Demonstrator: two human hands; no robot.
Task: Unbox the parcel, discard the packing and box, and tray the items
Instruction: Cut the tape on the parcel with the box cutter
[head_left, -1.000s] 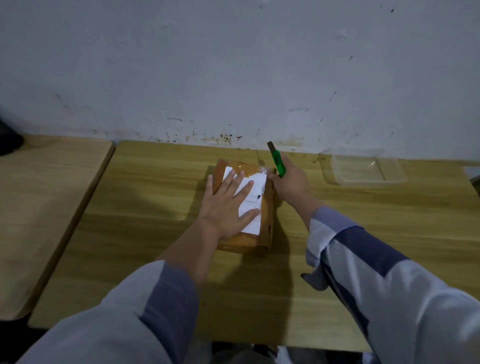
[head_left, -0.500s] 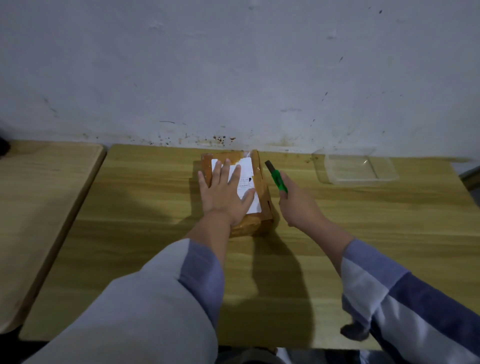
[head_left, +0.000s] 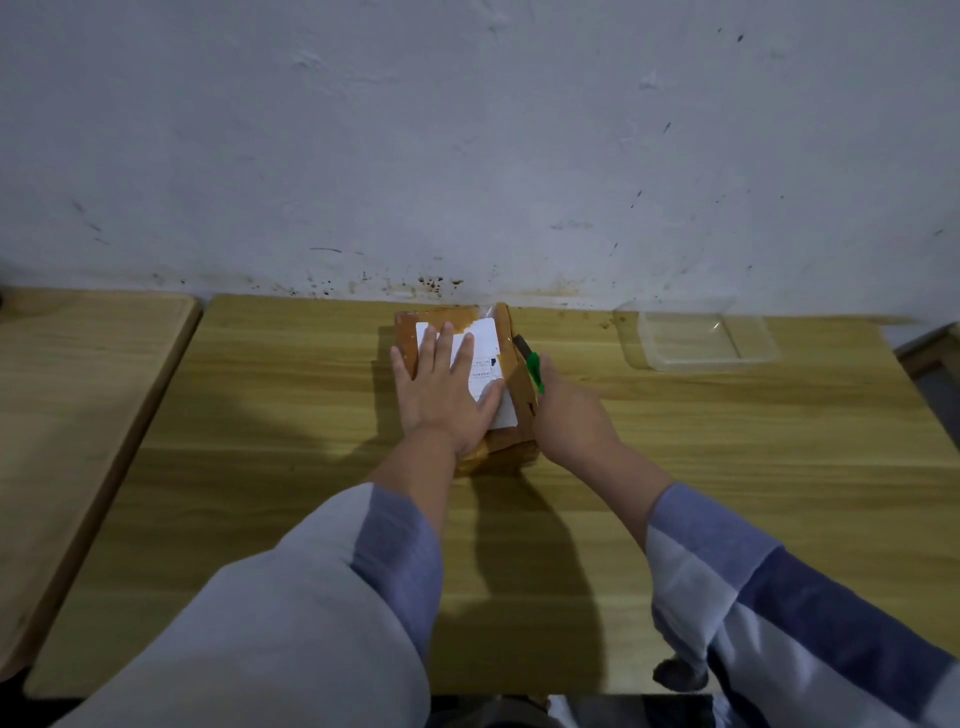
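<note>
A brown taped cardboard parcel with a white shipping label lies on the wooden table near the wall. My left hand presses flat on top of it, fingers spread over the label. My right hand grips a green-handled utility knife against the parcel's right side, the blade end pointing up and away along the edge. The parcel is closed; its contents are hidden.
A clear plastic tray sits at the back right of the table, by the wall. A second wooden table stands to the left across a narrow gap. The stained white wall is right behind the parcel.
The right hand with the knife has drawn back toward me along the parcel's right side and now sits against it. The left hand stays flat on top.
</note>
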